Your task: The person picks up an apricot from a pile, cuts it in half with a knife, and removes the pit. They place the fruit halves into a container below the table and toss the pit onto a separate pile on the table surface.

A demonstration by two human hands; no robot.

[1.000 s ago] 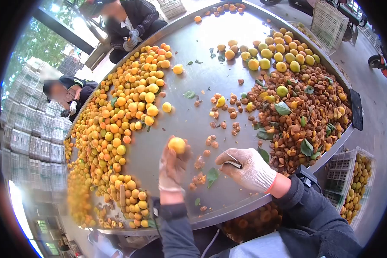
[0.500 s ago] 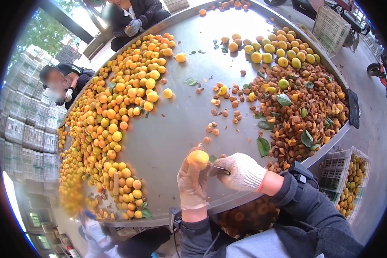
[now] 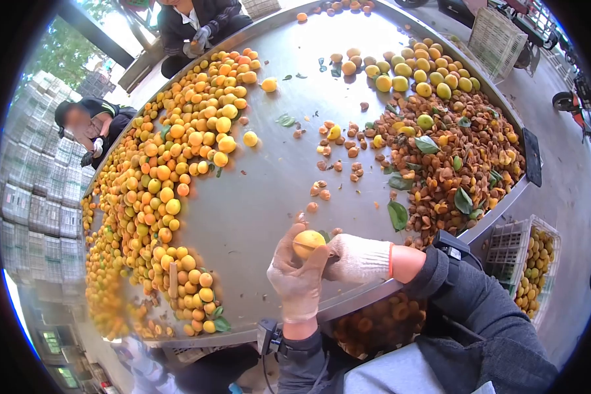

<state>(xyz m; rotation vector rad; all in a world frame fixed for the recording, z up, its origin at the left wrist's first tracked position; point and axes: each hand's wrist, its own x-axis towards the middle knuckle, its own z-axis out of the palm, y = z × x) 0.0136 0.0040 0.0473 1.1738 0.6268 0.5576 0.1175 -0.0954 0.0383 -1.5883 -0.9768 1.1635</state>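
Observation:
My gloved left hand (image 3: 294,279) holds a yellow-orange apricot (image 3: 308,243) between thumb and fingers, above the near edge of the metal table (image 3: 243,217). Close against the fruit's right side is my right hand (image 3: 360,258), in a white knit glove with its fingers closed. A thin-bladed knife showed in that hand earlier; now the fingers mostly hide it. A fine dark line runs across the apricot's skin. Just beyond the hands lie a few small brown pieces (image 3: 312,207).
Whole apricots (image 3: 171,171) heap along the table's left side. On the right lies a pile of brown scraps (image 3: 453,157) with green leaves, more apricots (image 3: 433,65) behind it. A crate of fruit (image 3: 537,269) stands at lower right. Other people sit along the left edge.
My left hand has turned, bringing its thumb across the front of the apricot. The right hand has moved closer to the fruit, and the blade is now mostly out of sight.

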